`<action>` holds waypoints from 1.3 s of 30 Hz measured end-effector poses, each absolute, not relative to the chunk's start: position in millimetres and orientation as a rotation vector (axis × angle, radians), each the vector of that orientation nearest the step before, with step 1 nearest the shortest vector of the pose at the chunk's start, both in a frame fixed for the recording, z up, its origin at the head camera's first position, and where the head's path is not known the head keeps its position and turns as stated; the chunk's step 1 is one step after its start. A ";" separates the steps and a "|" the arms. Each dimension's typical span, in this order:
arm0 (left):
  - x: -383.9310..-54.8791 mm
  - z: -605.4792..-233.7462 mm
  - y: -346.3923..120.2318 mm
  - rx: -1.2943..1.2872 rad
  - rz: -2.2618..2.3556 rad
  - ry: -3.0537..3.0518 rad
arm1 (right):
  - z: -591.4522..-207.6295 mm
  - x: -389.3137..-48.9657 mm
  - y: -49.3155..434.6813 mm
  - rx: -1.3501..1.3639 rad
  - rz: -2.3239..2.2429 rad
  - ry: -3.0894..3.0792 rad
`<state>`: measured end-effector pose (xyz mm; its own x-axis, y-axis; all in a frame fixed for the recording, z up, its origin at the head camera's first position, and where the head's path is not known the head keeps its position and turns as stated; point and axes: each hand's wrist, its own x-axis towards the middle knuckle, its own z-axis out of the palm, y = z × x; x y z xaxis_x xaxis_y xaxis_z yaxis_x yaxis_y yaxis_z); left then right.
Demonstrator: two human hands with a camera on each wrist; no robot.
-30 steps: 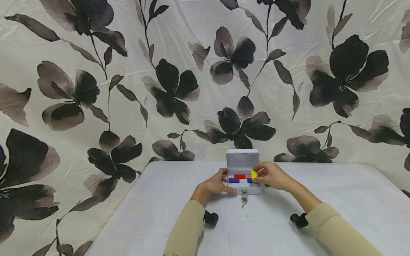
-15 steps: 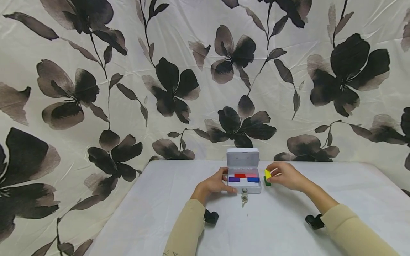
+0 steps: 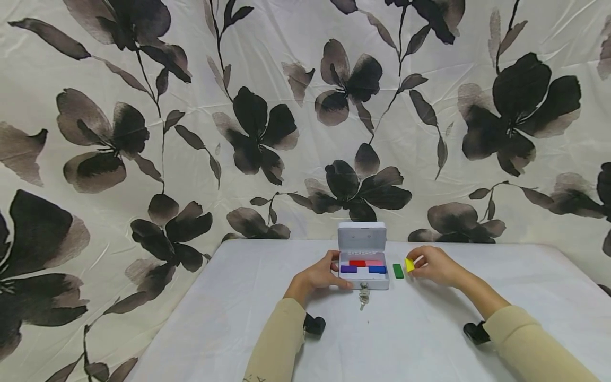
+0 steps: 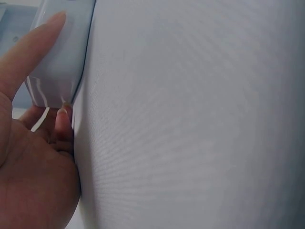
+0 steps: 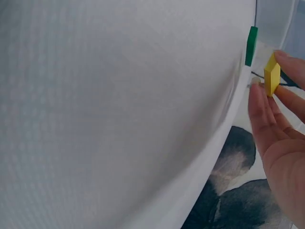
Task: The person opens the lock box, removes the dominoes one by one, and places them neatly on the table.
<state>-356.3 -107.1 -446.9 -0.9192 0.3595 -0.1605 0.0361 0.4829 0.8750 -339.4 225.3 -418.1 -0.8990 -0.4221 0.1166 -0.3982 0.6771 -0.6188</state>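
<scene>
A white metal cash box [image 3: 365, 285] stands on the table with its lid raised. Inside lie a red block [image 3: 357, 263], a pink block [image 3: 374, 262], a purple block [image 3: 348, 269] and a blue block [image 3: 377, 269]. My left hand [image 3: 319, 275] holds the box by its front left corner, thumb along the front and fingers at the side. To the right of the box, my right hand [image 3: 435, 265] pinches a yellow block [image 5: 272, 78] between thumb and fingertips. A green block [image 3: 398, 271] lies on the table between the box and the right hand.
Keys [image 3: 364, 297] hang from the lock on the box's front. The table [image 3: 372, 345] has a white cover, and a floral cloth [image 3: 267, 63] hangs behind its far edge.
My right hand has carried the yellow block from over the box's right side, rightward past the green block, which now shows fully. The left hand stays at the box.
</scene>
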 end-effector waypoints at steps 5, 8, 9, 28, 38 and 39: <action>-356.9 -447.3 -107.2 0.327 1.418 2.405 | -420.8 -341.8 226.7 -0.678 -1.018 2.837; -356.9 -447.2 -107.4 0.324 1.421 2.398 | -422.8 -344.0 227.5 -0.673 -0.998 2.830; -356.9 -447.0 -107.5 0.321 1.418 2.398 | -423.1 -344.8 227.7 -0.660 -0.996 2.827; -357.2 -448.2 -107.2 0.322 1.413 2.411 | -428.0 -357.1 229.1 -0.612 -0.941 2.805; -355.2 -447.6 -106.5 0.310 1.408 2.421 | -426.1 -354.6 224.9 -0.627 -0.886 2.826; -355.1 -447.3 -106.4 0.311 1.406 2.422 | -425.4 -354.0 224.8 -0.628 -0.881 2.827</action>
<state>-355.1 -106.4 -447.3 -0.9242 0.3438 -0.1662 0.0261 0.4912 0.8707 -354.0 224.8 -425.4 -0.9076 -0.4196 0.0131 -0.3528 0.7455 -0.5655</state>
